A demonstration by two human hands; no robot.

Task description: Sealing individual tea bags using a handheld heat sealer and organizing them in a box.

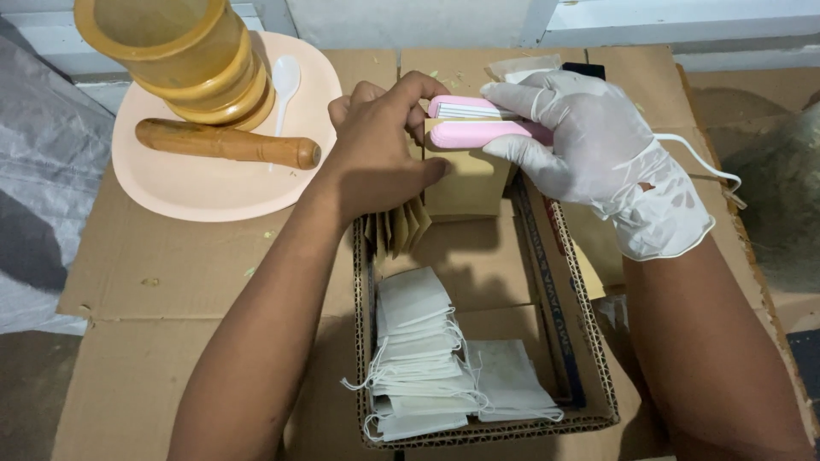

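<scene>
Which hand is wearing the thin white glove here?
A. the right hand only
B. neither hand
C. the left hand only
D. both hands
A: the right hand wears a thin white glove and has its grip around the pink clamp-like tool, while the left hand is bare and holds a tan paper packet at the tool's mouth.

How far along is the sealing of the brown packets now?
Done: nothing visibly finished. In hand: the gloved right hand closes a pink sealer on a brown packet, which the bare left hand steadies, with more packets fanned below. Left: white bags stacked in the box.
</scene>
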